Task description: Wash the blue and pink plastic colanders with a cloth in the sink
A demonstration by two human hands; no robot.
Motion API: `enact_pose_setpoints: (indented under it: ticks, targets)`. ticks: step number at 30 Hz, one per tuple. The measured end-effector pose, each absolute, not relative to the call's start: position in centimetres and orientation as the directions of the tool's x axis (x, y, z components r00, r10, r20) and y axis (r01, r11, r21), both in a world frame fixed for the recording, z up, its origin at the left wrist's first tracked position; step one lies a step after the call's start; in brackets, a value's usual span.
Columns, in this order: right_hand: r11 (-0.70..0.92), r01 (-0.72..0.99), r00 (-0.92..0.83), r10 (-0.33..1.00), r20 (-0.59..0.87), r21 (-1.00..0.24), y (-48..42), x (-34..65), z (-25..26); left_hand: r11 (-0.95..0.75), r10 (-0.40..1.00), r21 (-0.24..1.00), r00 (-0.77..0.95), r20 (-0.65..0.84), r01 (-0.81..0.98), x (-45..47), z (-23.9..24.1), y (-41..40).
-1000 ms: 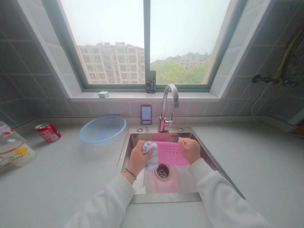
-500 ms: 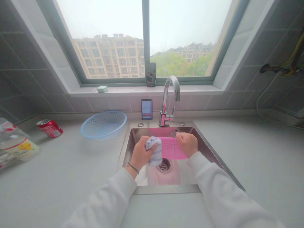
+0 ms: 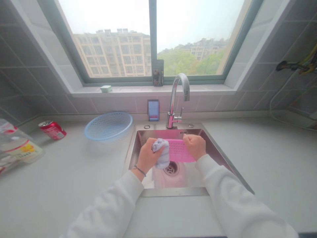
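Over the sink (image 3: 173, 192), my left hand (image 3: 146, 154) is closed on a bunched, pale lilac-white cloth (image 3: 162, 158). The cloth lies against the left end of a pink plastic basket (image 3: 177, 149) with small holes. My right hand (image 3: 195, 146) is wrapped round the right end of that basket and holds it above the drain (image 3: 171, 168). Both hands hide the basket's ends. A pink reflection shows on the steel floor of the sink.
A chrome faucet (image 3: 173, 102) rises behind the sink. To the left are a light blue basket (image 3: 109, 127), a red can (image 3: 52, 130) lying tilted and a plastic bottle (image 3: 21, 147). A small screen device (image 3: 153, 110) leans at the back wall; soap (image 3: 106, 88) sits on the sill.
The whole view has shifted slightly, so things sit a little higher in it. Both hands keep their grips, and the cloth and pink basket stay almost in place.
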State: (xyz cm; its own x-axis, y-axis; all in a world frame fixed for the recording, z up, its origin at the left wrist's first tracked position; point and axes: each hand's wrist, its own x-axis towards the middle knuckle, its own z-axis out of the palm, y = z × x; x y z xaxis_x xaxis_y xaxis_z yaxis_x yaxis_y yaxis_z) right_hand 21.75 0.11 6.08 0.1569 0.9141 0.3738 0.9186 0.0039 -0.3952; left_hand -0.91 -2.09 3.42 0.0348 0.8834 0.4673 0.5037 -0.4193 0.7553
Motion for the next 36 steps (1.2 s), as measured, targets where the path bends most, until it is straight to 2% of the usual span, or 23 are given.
enact_pose_setpoints:
  ticks: [3, 5, 8, 13, 15, 19, 21, 27, 29, 33, 36]
  targets:
    - [-0.013, 0.879, 0.225, 0.893, 0.390, -0.477, 0.0, 23.8, 6.4, -0.384, 0.887, 0.749, -0.010, 0.462, 0.539, -1.9, 3.4, -1.3]
    - [-0.016, 0.875, 0.236, 0.887, 0.397, -0.484, -0.1, 24.2, 6.5, -0.390, 0.889, 0.749, 0.006, 0.458, 0.536, -1.7, 3.3, -1.4]
    - [-0.011, 0.911, 0.186, 0.903, 0.387, -0.412, -0.3, 22.9, 6.2, -0.438, 0.885, 0.755, 0.086, 0.458, 0.488, -0.4, 3.2, -2.5]
    - [0.116, 0.949, -0.006, 0.936, 0.351, -0.293, -0.1, 19.8, 5.5, -0.509, 0.860, 0.752, 0.222, 0.459, 0.418, 0.9, 3.3, -3.8]
    - [0.095, 0.945, 0.023, 0.935, 0.353, -0.314, 0.1, 20.2, 5.6, -0.492, 0.867, 0.750, 0.172, 0.467, 0.441, 0.3, 3.3, -3.2]
    - [-0.024, 0.895, 0.206, 0.907, 0.366, -0.445, 0.6, 22.7, 5.9, -0.400, 0.879, 0.746, -0.009, 0.477, 0.532, -1.3, 3.3, -1.6]
    - [-0.047, 0.879, 0.244, 0.899, 0.363, -0.474, 0.6, 23.1, 5.9, -0.383, 0.879, 0.754, -0.039, 0.474, 0.533, -1.1, 3.3, -1.6]
    - [0.077, 0.941, 0.035, 0.945, 0.324, -0.328, 0.1, 20.0, 5.5, -0.490, 0.870, 0.761, 0.179, 0.460, 0.425, 0.8, 3.4, -3.6]
    - [0.068, 0.935, 0.056, 0.941, 0.335, -0.349, 0.2, 20.0, 5.7, -0.472, 0.875, 0.760, 0.130, 0.467, 0.447, 0.3, 3.4, -3.2]
    - [-0.040, 0.889, 0.218, 0.913, 0.345, -0.457, 0.4, 22.1, 6.3, -0.369, 0.889, 0.775, -0.048, 0.455, 0.513, -1.3, 3.5, -1.6]
    - [-0.056, 0.889, 0.232, 0.911, 0.342, -0.455, 0.3, 22.2, 6.3, -0.341, 0.905, 0.809, -0.064, 0.420, 0.479, -0.8, 3.6, -1.8]
